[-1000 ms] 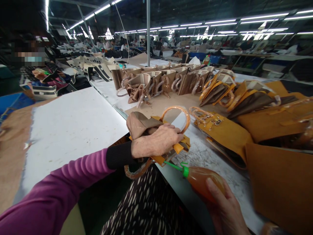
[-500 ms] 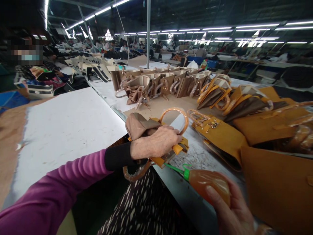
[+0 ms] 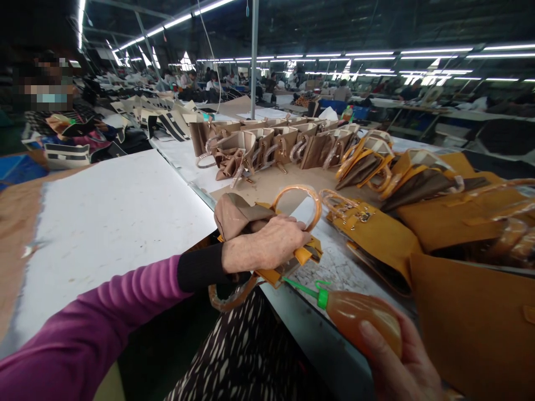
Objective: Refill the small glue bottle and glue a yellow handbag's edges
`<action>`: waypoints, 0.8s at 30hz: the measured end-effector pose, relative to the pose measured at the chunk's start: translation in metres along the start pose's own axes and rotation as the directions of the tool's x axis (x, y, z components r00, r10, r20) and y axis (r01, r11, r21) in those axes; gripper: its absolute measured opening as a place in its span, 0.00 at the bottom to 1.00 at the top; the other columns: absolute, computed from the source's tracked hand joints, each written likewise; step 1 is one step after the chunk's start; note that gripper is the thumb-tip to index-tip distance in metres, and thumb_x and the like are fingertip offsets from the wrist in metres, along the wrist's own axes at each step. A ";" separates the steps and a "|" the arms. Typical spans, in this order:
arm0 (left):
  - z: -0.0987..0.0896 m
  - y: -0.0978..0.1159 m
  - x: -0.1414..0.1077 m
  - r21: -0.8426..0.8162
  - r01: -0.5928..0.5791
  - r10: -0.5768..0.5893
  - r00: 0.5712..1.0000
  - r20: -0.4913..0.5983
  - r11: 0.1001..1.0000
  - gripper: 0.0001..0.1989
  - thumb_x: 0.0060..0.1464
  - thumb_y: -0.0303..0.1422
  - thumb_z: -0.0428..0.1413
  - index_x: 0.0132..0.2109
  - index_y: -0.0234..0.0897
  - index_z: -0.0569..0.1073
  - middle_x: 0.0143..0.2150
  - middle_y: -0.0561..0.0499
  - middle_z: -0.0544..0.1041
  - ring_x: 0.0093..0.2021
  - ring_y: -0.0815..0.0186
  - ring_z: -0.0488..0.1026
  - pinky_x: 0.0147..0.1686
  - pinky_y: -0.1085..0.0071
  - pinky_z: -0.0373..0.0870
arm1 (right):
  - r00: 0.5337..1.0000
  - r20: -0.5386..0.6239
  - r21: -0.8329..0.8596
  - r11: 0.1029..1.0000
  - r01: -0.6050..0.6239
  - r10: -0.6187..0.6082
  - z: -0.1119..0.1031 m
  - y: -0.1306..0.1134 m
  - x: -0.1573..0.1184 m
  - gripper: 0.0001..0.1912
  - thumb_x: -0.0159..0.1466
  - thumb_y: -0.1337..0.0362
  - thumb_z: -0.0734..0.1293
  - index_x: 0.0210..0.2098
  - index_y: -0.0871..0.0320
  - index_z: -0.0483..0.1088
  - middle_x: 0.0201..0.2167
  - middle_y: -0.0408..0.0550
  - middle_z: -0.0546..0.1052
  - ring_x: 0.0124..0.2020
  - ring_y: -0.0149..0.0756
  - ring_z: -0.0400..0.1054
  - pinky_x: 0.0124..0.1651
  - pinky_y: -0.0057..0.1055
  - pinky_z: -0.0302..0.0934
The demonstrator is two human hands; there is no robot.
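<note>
Head view: left hand point(image 3: 267, 248) clenched on the yellow bag point(image 3: 292, 262) at the near edge of the surface point(image 3: 117, 217); right hand point(image 3: 401, 367) grasps the glue bottle point(image 3: 361, 323), nozzle toward the bag. Judgement: pin the bag flat and squeeze gently for a thin bead.

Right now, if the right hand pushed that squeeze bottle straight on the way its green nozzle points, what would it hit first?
Probably the yellow bag piece under the left hand. The right hand aims the bottle up-left, nozzle tip close to that piece's edge; depth is uncertain.
</note>
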State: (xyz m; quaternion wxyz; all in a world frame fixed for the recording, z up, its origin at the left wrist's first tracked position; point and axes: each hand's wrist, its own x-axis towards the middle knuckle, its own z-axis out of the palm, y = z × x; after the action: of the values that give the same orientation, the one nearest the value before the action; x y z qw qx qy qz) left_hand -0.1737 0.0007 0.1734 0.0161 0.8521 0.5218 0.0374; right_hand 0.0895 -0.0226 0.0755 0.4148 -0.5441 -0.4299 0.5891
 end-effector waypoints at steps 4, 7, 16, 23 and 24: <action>0.000 0.000 0.001 0.002 0.013 -0.013 1.000 0.012 1.000 0.07 0.54 0.22 0.53 0.40 0.34 0.72 0.40 0.46 0.74 0.40 0.59 0.71 0.39 0.65 0.66 | 0.999 -0.011 -0.098 0.994 0.038 -0.040 0.006 -0.008 -0.003 0.41 0.47 0.44 0.78 0.55 0.53 0.67 0.46 0.47 0.80 0.46 0.46 0.73 0.49 0.36 0.68; 0.000 0.001 0.001 -0.002 0.030 -0.030 0.999 0.036 1.000 0.08 0.54 0.22 0.53 0.42 0.34 0.72 0.42 0.46 0.74 0.42 0.59 0.71 0.41 0.65 0.66 | 0.999 -0.012 -0.130 0.991 0.036 -0.038 0.009 -0.013 -0.007 0.41 0.47 0.45 0.78 0.55 0.54 0.67 0.46 0.48 0.80 0.45 0.48 0.74 0.48 0.38 0.69; 0.002 0.001 0.002 0.002 0.021 -0.021 0.999 0.042 1.000 0.08 0.55 0.23 0.54 0.43 0.34 0.72 0.43 0.46 0.74 0.43 0.58 0.70 0.44 0.64 0.67 | 0.977 -0.053 -0.267 0.946 0.187 -0.208 0.006 -0.004 0.007 0.41 0.47 0.46 0.78 0.55 0.55 0.67 0.49 0.50 0.77 0.48 0.50 0.73 0.54 0.42 0.65; -0.007 0.003 0.004 -0.005 0.046 -0.046 0.994 0.102 0.999 0.08 0.59 0.25 0.53 0.45 0.33 0.73 0.45 0.44 0.74 0.45 0.58 0.70 0.48 0.64 0.66 | 0.875 0.000 -0.481 0.767 0.425 -0.485 0.012 0.002 0.015 0.32 0.54 0.43 0.73 0.51 0.56 0.70 0.45 0.49 0.77 0.43 0.47 0.73 0.46 0.41 0.68; -0.008 0.003 0.004 -0.008 0.050 -0.049 0.994 0.102 0.999 0.08 0.59 0.25 0.52 0.45 0.33 0.73 0.45 0.44 0.74 0.45 0.58 0.70 0.48 0.64 0.66 | 0.844 0.026 -0.501 0.724 0.474 -0.535 0.014 0.003 0.016 0.30 0.56 0.44 0.72 0.51 0.56 0.70 0.45 0.49 0.77 0.42 0.46 0.73 0.45 0.40 0.68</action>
State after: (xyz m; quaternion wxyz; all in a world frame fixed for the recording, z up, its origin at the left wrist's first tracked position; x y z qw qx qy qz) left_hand -0.1699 0.0031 0.1822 0.0481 0.8397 0.5409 -0.0036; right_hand 0.0743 -0.0086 0.0689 0.4331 -0.5273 -0.6704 0.2914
